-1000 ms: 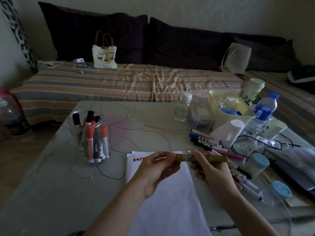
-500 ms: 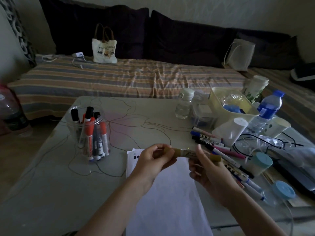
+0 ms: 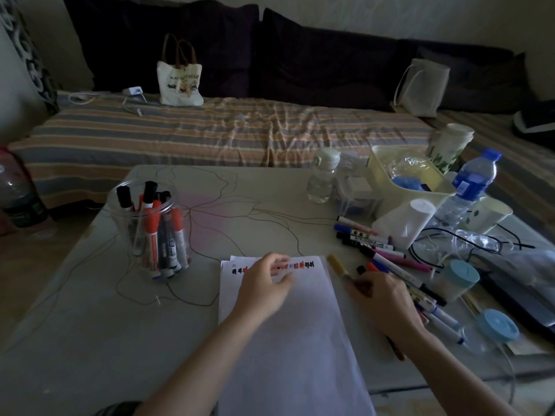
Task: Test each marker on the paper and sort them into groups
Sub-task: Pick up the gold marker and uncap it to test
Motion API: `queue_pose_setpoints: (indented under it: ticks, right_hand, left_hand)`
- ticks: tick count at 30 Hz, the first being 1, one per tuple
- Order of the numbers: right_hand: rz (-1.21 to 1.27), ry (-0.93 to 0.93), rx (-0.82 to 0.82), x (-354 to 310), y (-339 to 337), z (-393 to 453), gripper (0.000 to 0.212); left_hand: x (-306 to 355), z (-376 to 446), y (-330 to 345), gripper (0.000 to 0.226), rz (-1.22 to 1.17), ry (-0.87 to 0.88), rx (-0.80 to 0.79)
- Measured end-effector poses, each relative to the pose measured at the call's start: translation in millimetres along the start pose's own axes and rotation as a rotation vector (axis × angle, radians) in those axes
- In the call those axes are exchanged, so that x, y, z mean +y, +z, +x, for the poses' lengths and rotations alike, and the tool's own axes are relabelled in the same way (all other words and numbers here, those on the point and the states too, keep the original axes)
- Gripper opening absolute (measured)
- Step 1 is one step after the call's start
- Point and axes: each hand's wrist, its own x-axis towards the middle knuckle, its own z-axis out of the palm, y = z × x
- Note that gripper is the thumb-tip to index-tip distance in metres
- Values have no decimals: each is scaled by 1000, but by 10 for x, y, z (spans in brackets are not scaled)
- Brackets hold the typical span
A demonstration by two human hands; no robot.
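The left hand (image 3: 264, 288) rests relaxed and holding nothing on the upper part of the paper (image 3: 288, 334) on the desk (image 3: 90, 325), while the right hand (image 3: 383, 298), just right of the paper, grips a yellow marker (image 3: 338, 265) beside the loose markers (image 3: 390, 259).

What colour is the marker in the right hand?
Gold/yellow marker, held by the right hand; head view.

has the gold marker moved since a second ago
Yes. The gold marker went from above the paper down to the table, just past the paper's right edge.
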Motion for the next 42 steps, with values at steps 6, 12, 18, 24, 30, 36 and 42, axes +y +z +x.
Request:
queue_pose_setpoints:
  ticks: [6, 12, 18, 24, 30, 36, 42]
  right_hand:
    - [-172, 48, 57, 228, 122, 109, 30]
    - [-64, -97, 111, -62, 256, 48, 43]
    - [157, -31, -62, -263, 484, -54, 50]
    - [217, 70, -100, -199, 391, 21, 62]
    - [172, -210, 24, -696, 264, 148, 55]
    - [301, -616, -74, -2205, 289, 168, 86]
    - [337, -473, -221, -2944, 566, 216, 135]
  left_hand:
    - [-180, -125, -297, 38, 326, 93, 19]
    - [-278, -385, -624, 69, 616, -224, -89]
    - [-397, -351, -630, 72, 475, -233, -72]
    - [-310, -289, -491, 66, 479, -91, -62]
    - [117, -337, -1321, 18, 342, 523, 572]
    - [279, -123, -2429, 47, 693, 521, 433]
    - [75, -14, -2638, 66, 857, 475, 100]
